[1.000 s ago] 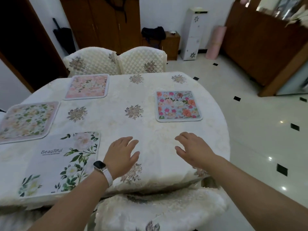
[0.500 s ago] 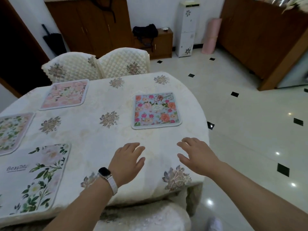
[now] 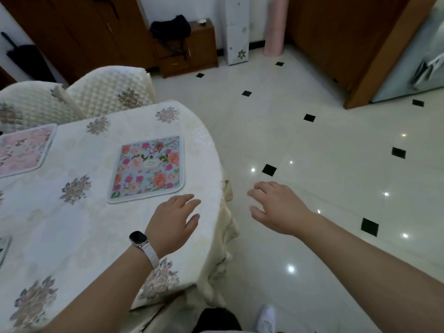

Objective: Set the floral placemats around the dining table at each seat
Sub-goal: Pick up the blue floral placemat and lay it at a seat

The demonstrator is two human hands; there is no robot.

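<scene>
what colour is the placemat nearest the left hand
Light blue with pink, red and orange flowers and a pale border; placemat shows clearly in the head view.

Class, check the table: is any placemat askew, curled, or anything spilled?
Nothing stands out. The blue floral placemat and the pink floral placemat lie flat on the tablecloth; no spill shows.

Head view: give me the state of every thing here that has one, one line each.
blue floral placemat: lies flat on the table, near its edge.
pink floral placemat: lies flat, cut off by the frame.
left hand: open, empty, over the table.
right hand: open, empty, over the floor.
smartwatch: screen dark.
small wooden cabinet: door shut.
quilted chairs: pushed up to the table.
</scene>
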